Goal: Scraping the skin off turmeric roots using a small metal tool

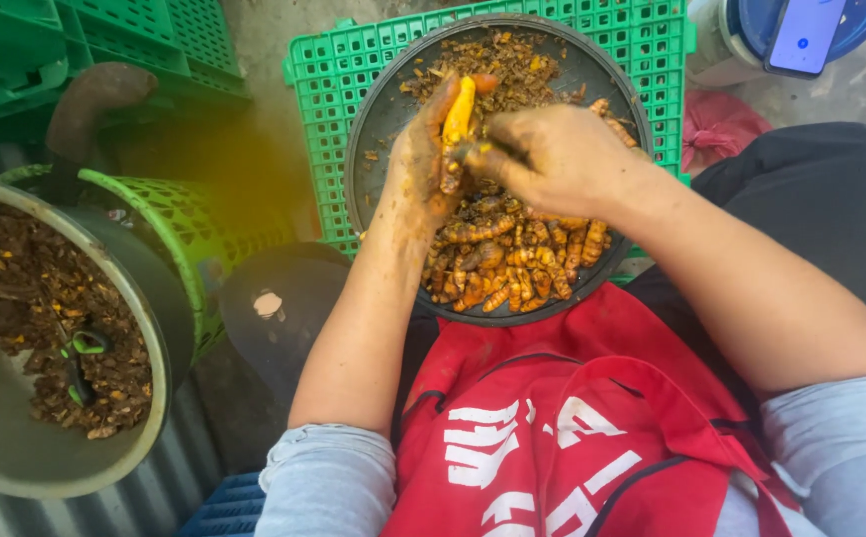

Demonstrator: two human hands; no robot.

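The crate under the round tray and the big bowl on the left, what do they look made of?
Crate: moulded green plastic, judging by its uniform grid of holes. Big bowl: probably metal with a dull grey finish and a thin rolled rim, though enamel cannot be ruled out.

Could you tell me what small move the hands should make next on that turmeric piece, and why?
Probably scrape on toward its lower end: the left hand holds the turmeric piece upright, its top bare orange, while the right hand presses against its middle.
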